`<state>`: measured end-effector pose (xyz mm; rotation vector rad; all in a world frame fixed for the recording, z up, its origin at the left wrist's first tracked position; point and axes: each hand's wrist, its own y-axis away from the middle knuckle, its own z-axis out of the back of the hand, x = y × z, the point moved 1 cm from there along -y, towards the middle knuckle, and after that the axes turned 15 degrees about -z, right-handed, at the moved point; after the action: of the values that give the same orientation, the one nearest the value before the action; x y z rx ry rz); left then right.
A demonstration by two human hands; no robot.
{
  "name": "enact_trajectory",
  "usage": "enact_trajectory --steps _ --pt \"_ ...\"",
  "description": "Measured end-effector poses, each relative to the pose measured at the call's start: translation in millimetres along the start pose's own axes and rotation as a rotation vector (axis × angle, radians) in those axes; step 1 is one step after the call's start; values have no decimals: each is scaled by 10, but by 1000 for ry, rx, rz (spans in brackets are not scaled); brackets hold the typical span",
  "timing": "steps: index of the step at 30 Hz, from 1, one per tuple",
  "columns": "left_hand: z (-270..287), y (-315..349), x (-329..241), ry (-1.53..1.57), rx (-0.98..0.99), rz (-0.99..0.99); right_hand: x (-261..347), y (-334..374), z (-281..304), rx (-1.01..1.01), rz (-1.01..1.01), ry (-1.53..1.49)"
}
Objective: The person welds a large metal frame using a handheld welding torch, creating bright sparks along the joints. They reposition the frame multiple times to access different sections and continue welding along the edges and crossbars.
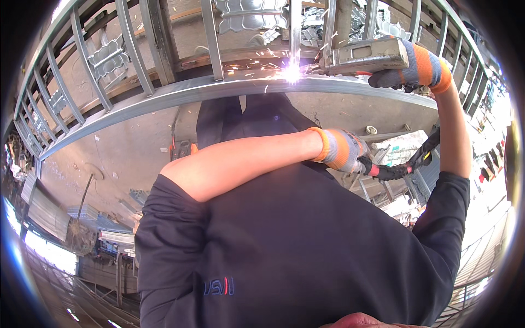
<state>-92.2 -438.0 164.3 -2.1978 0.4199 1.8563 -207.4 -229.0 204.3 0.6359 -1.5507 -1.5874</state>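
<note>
My right hand (418, 68), in a grey and orange glove, is closed around a welding gun (366, 56) with a scuffed, boxy grey body. Its tip points left to a bright arc (292, 72), where an upright bar meets the long metal rail (164, 91) of a frame. Sparks fly out leftward from that joint. My left arm crosses in front of my torso. The gloved left hand (340, 148) grips a thick black cable (391, 171) with red bands, which runs right toward my right forearm. Glare hides the weld itself.
The frame's upright bars (133, 46) carry ornamental metal panels (108, 57). More shiny metal pieces (313, 24) lie beyond the rail. A bench or stand with clutter (402, 147) is at the right. At the left, a thin pole on a round base (94, 171) stands near stacked metal.
</note>
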Motion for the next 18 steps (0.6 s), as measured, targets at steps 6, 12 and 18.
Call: enact_trajectory --steps 6,12,18 --pt "-4 -13 -4 -16 3 -3 74 85 0 8 -114 -43" --pt "27 -17 -32 40 9 5 84 76 -13 1 -133 -28" --pt "9 -27 -23 21 -18 -32 -6 50 -44 -17 -6 -44"
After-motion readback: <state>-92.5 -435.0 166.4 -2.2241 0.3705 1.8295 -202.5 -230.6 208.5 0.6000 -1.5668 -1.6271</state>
